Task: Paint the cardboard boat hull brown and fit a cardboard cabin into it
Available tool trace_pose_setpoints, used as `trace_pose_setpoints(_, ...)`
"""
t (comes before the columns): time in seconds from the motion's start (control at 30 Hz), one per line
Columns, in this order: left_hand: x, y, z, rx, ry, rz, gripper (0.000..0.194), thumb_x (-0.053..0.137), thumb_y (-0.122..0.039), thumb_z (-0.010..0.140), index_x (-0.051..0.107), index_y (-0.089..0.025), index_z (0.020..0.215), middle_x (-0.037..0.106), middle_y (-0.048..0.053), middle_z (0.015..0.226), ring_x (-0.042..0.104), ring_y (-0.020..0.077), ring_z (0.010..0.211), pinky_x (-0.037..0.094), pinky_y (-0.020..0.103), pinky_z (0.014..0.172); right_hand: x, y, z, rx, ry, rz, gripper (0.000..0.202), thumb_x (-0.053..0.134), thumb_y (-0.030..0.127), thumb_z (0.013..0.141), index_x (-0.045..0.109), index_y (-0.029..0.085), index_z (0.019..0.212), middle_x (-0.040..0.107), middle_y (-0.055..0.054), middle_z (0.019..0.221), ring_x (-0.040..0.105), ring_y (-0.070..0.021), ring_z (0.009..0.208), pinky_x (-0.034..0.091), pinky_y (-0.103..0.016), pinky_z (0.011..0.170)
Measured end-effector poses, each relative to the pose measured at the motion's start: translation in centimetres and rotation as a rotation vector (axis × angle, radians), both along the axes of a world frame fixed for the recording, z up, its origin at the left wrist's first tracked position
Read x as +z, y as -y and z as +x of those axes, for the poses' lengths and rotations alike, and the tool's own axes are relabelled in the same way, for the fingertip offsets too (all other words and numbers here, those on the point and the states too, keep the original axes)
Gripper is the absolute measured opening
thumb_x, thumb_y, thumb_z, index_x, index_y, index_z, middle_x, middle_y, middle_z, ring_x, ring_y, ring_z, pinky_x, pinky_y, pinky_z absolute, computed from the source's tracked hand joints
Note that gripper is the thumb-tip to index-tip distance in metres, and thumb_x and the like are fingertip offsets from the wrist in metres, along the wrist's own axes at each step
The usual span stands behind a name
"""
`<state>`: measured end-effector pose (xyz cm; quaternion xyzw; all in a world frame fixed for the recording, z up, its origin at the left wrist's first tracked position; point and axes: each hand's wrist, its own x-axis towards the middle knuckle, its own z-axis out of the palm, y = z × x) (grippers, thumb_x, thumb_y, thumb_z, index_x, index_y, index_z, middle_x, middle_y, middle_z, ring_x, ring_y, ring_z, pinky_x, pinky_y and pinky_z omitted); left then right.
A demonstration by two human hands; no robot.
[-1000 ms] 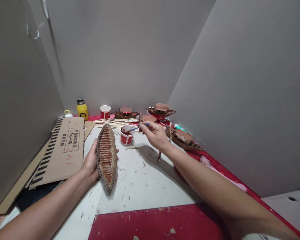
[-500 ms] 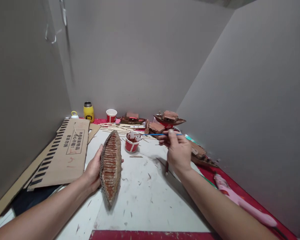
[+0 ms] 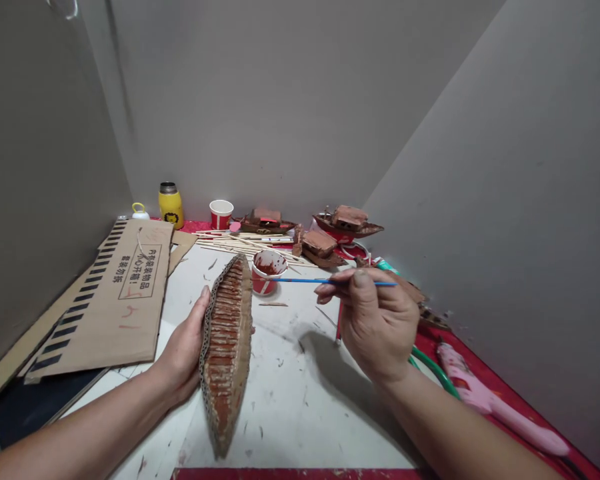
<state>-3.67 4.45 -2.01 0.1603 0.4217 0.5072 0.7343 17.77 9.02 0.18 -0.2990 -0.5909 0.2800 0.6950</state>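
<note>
My left hand (image 3: 186, 353) grips a cardboard boat hull (image 3: 226, 353) by its left side, holding it upright with its ribbed, brown-painted inside facing me. Its fingers behind the hull are mostly hidden. Between the thumb and fingers of my right hand (image 3: 375, 310) is a thin blue paintbrush (image 3: 305, 281), held level, its tip pointing left close to the hull's right edge. Just behind the brush stands a red and white paper cup (image 3: 264, 287) with brown paint smeared inside.
Model boats (image 3: 350, 219) stand at the back and right, near thin wooden sticks (image 3: 230, 241). A yellow bottle (image 3: 171, 207) and another cup (image 3: 221, 215) are behind. Flat cardboard (image 3: 105, 300) lies left; a pink glue gun (image 3: 495, 403) lies right.
The brush in my right hand has moved from over the paint cup to nearer the hull, and that hand is lower and closer. The hull looks slightly larger and the whole view has shifted.
</note>
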Motion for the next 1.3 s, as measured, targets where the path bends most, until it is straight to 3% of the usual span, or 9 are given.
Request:
trace_pose_setpoints(0.4,-0.1,0.3,0.4,-0.056,-0.021,-0.05,0.051,0.054,-0.053,0.089,0.07,-0.01,0.11,0.077,0.015,0.085,0.073,0.0272,0.069,0.059,0.038,0.067,-0.2,-0.6,0.1,-0.078,0.127,0.093,0.017,0.06,0.035,0.094,0.07,0.023,0.087,0.071,0.001,0.071,0.07,-0.0133,0.061,0.06,-0.026,0.055)
trace_pose_setpoints(0.6,0.1,0.3,0.5,-0.004,-0.028,-0.011,0.049,0.056,-0.049,0.09,0.068,-0.01,0.116,0.077,0.015,0.095,0.074,0.0272,0.084,0.059,0.037,0.076,0.1,-0.2,0.5,-0.102,0.203,0.084,0.021,0.059,0.037,0.095,0.068,0.022,0.083,0.068,0.001,0.067,0.068,-0.0122,0.057,0.057,-0.024,0.051)
trace_pose_setpoints(0.8,-0.1,0.3,0.5,0.041,-0.081,0.036,0.046,0.058,-0.046,0.09,0.067,-0.013,0.121,0.075,0.013,0.109,0.07,0.0274,0.104,0.058,0.035,0.084,0.1,0.3,0.8,-0.022,0.241,0.01,0.023,0.057,0.037,0.096,0.068,0.02,0.082,0.067,0.001,0.065,0.066,-0.0122,0.056,0.056,-0.024,0.05)
trace_pose_setpoints(0.97,-0.3,0.3,0.5,0.08,-0.057,0.066,0.041,0.062,-0.042,0.089,0.068,-0.016,0.12,0.072,0.009,0.118,0.063,0.0246,0.118,0.055,0.031,0.092,0.2,0.3,0.6,-0.062,0.15,0.092,0.017,0.06,0.034,0.094,0.07,0.022,0.088,0.07,-0.001,0.075,0.07,-0.0148,0.063,0.06,-0.028,0.055)
trace_pose_setpoints(1.1,-0.6,0.2,0.4,0.117,-0.016,0.096,0.035,0.062,-0.034,0.09,0.069,-0.016,0.118,0.072,0.009,0.119,0.062,0.025,0.119,0.054,0.031,0.093,0.2,0.5,0.5,-0.119,0.255,0.141,0.019,0.059,0.035,0.094,0.07,0.022,0.086,0.069,-0.001,0.075,0.07,-0.0145,0.06,0.061,-0.028,0.054)
trace_pose_setpoints(1.2,-1.0,0.2,0.3,0.08,-0.073,0.102,0.039,0.062,-0.04,0.089,0.07,-0.017,0.118,0.071,0.009,0.122,0.059,0.0269,0.123,0.053,0.034,0.095,-0.1,0.7,0.8,-0.082,0.329,0.144,0.017,0.057,0.032,0.096,0.069,0.023,0.089,0.069,0.0,0.076,0.07,-0.0137,0.06,0.06,-0.027,0.054)
trace_pose_setpoints(1.3,-1.4,0.1,0.1,0.085,-0.17,0.151,0.04,0.063,-0.047,0.087,0.071,-0.021,0.117,0.066,0.004,0.13,0.05,0.0233,0.133,0.043,0.03,0.106,-0.5,0.9,1.0,-0.017,0.361,0.126,0.015,0.055,0.027,0.097,0.068,0.023,0.09,0.069,0.001,0.074,0.069,-0.0132,0.06,0.059,-0.026,0.053)
